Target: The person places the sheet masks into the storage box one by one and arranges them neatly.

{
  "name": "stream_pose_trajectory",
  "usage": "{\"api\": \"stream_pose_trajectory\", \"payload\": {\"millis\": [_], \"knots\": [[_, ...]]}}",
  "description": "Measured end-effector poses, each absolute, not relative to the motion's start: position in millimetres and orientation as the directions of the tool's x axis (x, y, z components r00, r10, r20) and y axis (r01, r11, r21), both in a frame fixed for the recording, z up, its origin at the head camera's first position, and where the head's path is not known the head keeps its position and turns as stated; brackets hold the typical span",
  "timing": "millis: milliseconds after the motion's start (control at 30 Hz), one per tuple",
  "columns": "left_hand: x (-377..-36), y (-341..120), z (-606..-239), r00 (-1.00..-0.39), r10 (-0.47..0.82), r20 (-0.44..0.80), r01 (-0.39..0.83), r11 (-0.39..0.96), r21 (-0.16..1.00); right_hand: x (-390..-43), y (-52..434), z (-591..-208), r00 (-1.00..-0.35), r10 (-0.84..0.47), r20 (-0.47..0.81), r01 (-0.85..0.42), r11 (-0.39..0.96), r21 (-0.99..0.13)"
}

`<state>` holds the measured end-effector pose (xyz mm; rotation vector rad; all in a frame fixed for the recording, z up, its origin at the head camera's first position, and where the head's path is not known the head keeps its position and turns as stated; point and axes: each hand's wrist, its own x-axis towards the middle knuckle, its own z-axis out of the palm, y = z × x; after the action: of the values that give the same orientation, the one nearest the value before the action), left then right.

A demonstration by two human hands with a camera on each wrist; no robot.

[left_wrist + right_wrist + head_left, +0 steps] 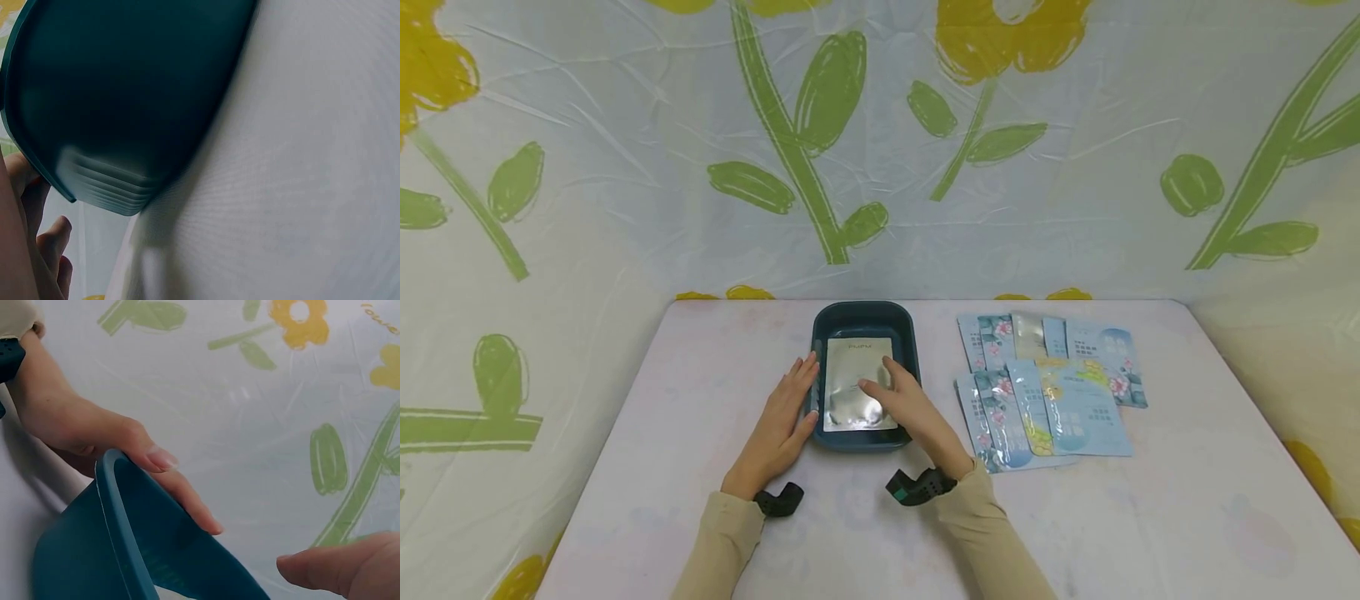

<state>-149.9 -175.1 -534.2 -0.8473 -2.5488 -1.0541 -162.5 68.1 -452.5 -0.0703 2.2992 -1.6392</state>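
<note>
A dark teal plastic bin (865,317) stands near the middle of the table, a silver sheet mask packet (850,367) lying flat inside. My left hand (778,421) rests along the bin's left rim with its fingers fairly straight. In the right wrist view, fingers of the left hand (125,434) lie over the rim. My right hand (917,412) reaches over the right rim, thumb and forefinger spread apart above the silver packet. Only its thumb (344,565) shows in the right wrist view. The left wrist view shows the outer side of the bin (125,94).
To the right of the bin lie two overlapping rows of sheet mask packets, mostly light blue with flower or yellow prints. A blue one (1090,417) is at the front; a silver one (1028,333) is in the back row. Behind the table (1180,517) hangs a flower-printed curtain (1075,208).
</note>
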Motion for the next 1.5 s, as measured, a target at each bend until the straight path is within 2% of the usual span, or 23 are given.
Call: {"api": "stream_pose_trajectory", "payload": {"millis": [300,533,767,1000,1133,1300,1500], "knots": [[-149.9,-174.5,-532.7,-0.799,0.418,0.433,0.602,0.572,0.558,-168.7,80.3,-452.9,-0.965,-0.253,-0.066,0.027,0.156,-0.987],[-148.2,-173.3,-530.1,-0.815,0.411,0.408,0.579,0.583,0.57,-175.9,98.0,-452.1,-0.976,-0.167,0.144,-0.143,-0.013,-0.99],[-149.8,-172.6,-529.4,-0.816,0.412,0.405,0.578,0.584,0.571,-186.8,128.5,-457.3,-0.957,0.003,0.289,-0.289,-0.001,-0.957],[-149.2,-171.9,-531.1,-0.807,0.414,0.421,0.591,0.572,0.569,-180.6,167.2,-443.9,-0.881,0.186,0.435,-0.421,0.108,-0.9],[-148.7,-171.2,-532.8,-0.808,0.412,0.42,0.589,0.574,0.57,-176.3,195.5,-447.1,-0.843,0.287,0.455,-0.4,0.23,-0.887],[-147.3,-168.8,-534.0,-0.812,0.41,0.415,0.584,0.57,0.578,-176.6,237.9,-468.7,-0.787,0.435,0.438,-0.27,0.395,-0.878],[-147.6,-173.3,-533.0,-0.801,0.411,0.436,0.599,0.564,0.568,-169.0,268.4,-475.2,-0.716,0.595,0.366,-0.076,0.454,-0.888]]}}
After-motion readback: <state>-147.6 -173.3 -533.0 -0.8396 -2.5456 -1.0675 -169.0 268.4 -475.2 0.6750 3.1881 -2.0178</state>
